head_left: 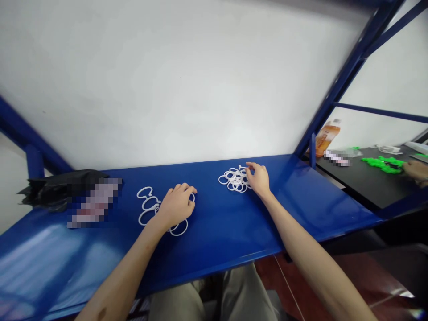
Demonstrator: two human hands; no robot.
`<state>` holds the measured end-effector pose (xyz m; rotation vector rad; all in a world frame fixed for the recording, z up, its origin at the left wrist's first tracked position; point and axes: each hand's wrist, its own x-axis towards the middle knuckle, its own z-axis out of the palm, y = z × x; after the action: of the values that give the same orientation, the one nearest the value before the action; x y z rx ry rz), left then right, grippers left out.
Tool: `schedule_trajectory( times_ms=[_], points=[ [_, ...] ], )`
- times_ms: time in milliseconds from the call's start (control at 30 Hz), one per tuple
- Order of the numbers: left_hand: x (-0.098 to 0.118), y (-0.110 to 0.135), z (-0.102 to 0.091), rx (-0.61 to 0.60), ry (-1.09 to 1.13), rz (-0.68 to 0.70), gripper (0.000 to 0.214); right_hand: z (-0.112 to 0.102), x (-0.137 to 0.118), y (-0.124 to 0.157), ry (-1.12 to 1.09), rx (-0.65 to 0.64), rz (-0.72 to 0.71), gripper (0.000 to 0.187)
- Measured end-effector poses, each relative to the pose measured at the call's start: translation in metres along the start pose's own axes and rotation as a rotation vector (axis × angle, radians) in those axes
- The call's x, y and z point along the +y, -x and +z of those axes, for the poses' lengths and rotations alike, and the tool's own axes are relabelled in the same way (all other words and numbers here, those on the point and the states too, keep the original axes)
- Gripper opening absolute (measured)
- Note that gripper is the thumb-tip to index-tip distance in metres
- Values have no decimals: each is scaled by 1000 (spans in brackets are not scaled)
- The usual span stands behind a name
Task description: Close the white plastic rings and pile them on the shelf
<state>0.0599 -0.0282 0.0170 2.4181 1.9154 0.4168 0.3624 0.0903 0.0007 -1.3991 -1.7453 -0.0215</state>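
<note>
My left hand (pixel 176 205) rests on the blue table (pixel 217 232), fingers curled over a chain of linked white rings (pixel 147 206) that trails to its left and beneath it. My right hand (pixel 258 179) reaches to a loose pile of white rings (pixel 234 179) farther back, with thumb and fingertips pinched at the pile's right edge. Whether a ring is between those fingers is hidden.
A black bag (pixel 63 187) lies at the table's back left. Blue frame posts (pixel 337 84) rise at the right. On the black bench beyond stand an orange bottle (pixel 327 137) and green parts (pixel 384 163), with another person's hand (pixel 416 171) there.
</note>
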Motion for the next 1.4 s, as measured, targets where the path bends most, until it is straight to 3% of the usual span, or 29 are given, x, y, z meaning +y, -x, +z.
schedule_trajectory(
  times_ms=[200, 400, 533, 633, 800, 933, 1100, 1200, 1400],
  points=[
    [-3, -3, 2, -35, 89, 31, 33, 4, -2, 5, -11, -56, 29, 28],
    [-5, -2, -1, -28, -54, -111, 28, -3, -10, 9, 3, 27, -72, 25],
    [-2, -2, -1, -27, -108, -131, 20, -8, -33, 20, -31, 27, -193, 21],
    [4, -3, 0, 52, -51, -59, 18, -10, -58, 34, -120, -56, -320, 18],
    [16, -1, 1, 177, 184, 167, 16, -13, -93, 60, -342, -374, -460, 22],
    [22, 3, 3, 178, 274, 259, 12, -6, -98, 72, -380, -529, -412, 21],
    [25, 3, 4, 164, 368, 165, 15, -2, -92, 67, -481, -408, -342, 19],
    [24, 2, 4, 221, 387, 200, 18, -4, -89, 61, -533, -352, -284, 22],
    [19, 0, 6, 396, 238, 355, 20, -2, -88, 61, -575, -466, -260, 10]
  ],
)
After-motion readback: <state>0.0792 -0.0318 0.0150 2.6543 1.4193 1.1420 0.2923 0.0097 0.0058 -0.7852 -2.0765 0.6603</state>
